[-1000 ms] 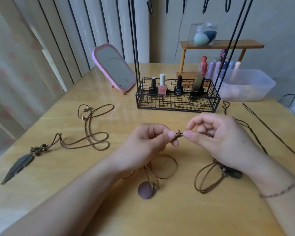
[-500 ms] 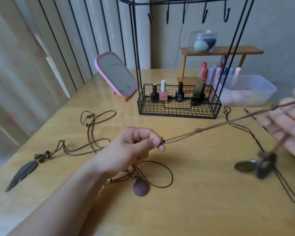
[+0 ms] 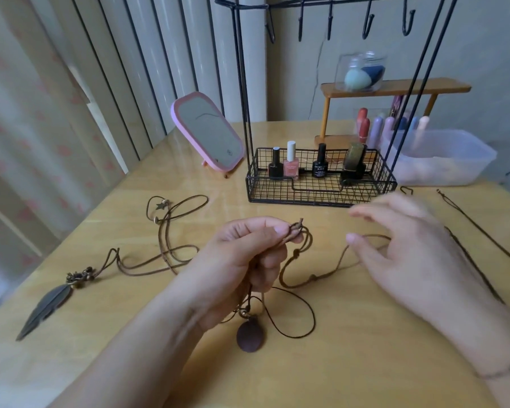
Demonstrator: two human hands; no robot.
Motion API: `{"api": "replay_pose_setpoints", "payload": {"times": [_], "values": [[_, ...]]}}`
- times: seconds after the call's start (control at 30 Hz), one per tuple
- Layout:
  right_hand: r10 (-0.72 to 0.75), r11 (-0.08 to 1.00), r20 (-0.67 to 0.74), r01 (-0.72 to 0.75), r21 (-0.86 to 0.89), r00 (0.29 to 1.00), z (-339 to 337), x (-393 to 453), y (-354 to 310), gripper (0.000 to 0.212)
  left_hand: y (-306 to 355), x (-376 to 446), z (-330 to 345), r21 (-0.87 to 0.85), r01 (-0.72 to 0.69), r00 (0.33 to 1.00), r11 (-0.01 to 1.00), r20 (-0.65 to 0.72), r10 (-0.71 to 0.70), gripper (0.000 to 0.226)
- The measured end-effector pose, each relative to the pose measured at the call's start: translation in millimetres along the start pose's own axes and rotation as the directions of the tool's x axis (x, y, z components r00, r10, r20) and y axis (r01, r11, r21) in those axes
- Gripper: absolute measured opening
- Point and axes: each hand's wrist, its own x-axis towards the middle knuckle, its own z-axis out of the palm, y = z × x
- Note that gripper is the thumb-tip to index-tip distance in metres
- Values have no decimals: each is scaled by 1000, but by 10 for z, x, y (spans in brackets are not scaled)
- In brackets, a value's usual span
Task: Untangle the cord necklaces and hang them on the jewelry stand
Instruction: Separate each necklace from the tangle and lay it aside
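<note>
We see four nail-polish bottles (image 3: 291,160) standing in the jewelry stand (image 3: 321,184) basket. Before it, our left hand (image 3: 242,260) pinches the brown cord necklace (image 3: 295,269); our right hand (image 3: 401,248) hovers relaxed, blurred.

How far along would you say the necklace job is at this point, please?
Nothing hangs on the stand's hooks yet. The left hand pinches a brown cord; the right hand hovers open beside it. The feather necklace and round-pendant necklace remain on the table.
</note>
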Motion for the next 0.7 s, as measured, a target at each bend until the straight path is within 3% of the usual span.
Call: {"api": "replay_pose_setpoints", "payload": {"times": [0.07, 0.1, 0.13, 0.2, 0.27, 0.33, 0.47, 0.6, 0.63, 0.7], "values": [[-186, 970, -257, 219, 106, 948, 12, -33, -135, 14, 0, -8, 30, -53, 14, 1000, 999, 5, -13, 13], [-221, 935, -299, 289, 207, 928, -4, -78, -208, 22, -6, -8, 50, -67, 5, 1000, 998, 4, -4, 11], [-222, 894, -246, 298, 335, 944, -23, -125, -301, 30, -12, -9, 72, -74, -11, 1000, 997, -5, 10, 10], [-153, 832, 42, 106, 545, 987, -2, -212, -453, 44, -31, 1, 91, -75, -42, 998, 996, -40, 39, 11], [-73, 813, 289, -111, 572, 955, 80, -245, -484, 54, -30, 7, 87, -73, -61, 996, 995, -63, 56, 16], [-29, 768, 365, -213, 604, 931, 147, -232, -464, 51, -12, 4, 82, -74, -74, 995, 995, -78, 68, 22], [40, 767, 246, -187, 614, 969, 236, -229, -489, 45, 15, 4, 88, -10, -89, 987, 996, -135, 87, 20], [126, 749, -87, -37, 662, 988, 237, -165, -394, 37, 38, 14, 72, 37, -96, 977, 995, -188, 102, 9], [105, 707, -89, -11, 707, 990, 218, -158, -395, 35, 49, 22, 70, 26, -112, 975, 993, -189, 115, 9], [37, 655, 46, -60, 754, 998, 205, -172, -443, 37, 60, 48, 77, 12, -160, 971, 987, -176, 160, 8]]}}
